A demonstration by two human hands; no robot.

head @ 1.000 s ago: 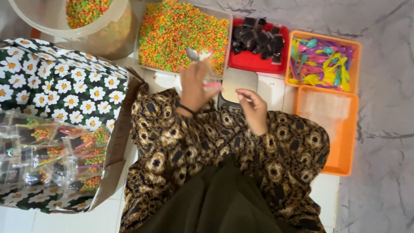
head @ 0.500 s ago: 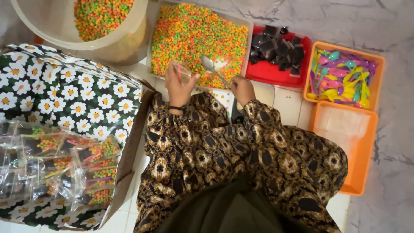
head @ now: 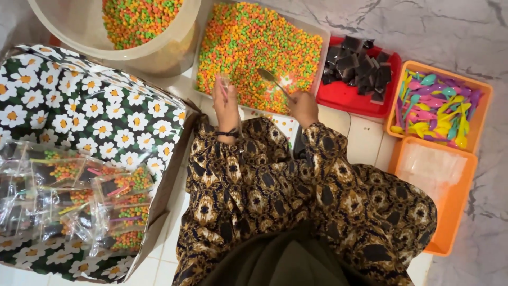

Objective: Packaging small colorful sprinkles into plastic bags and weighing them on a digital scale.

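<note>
Metal spoon (head: 273,82) gripped in right hand (head: 303,107) over tray (head: 317,63) of coloured pellets (head: 259,45); left hand (head: 226,103) clamped on small clear bag (head: 224,83).

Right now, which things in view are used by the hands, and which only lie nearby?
In use:
- left hand, its grip on a small clear bag
- right hand, holding a metal spoon
- tray of coloured pellets

Lying nearby:
- bucket of pellets
- red tray of dark packets
- plastic spoons
- empty bags
- filled bags
</note>
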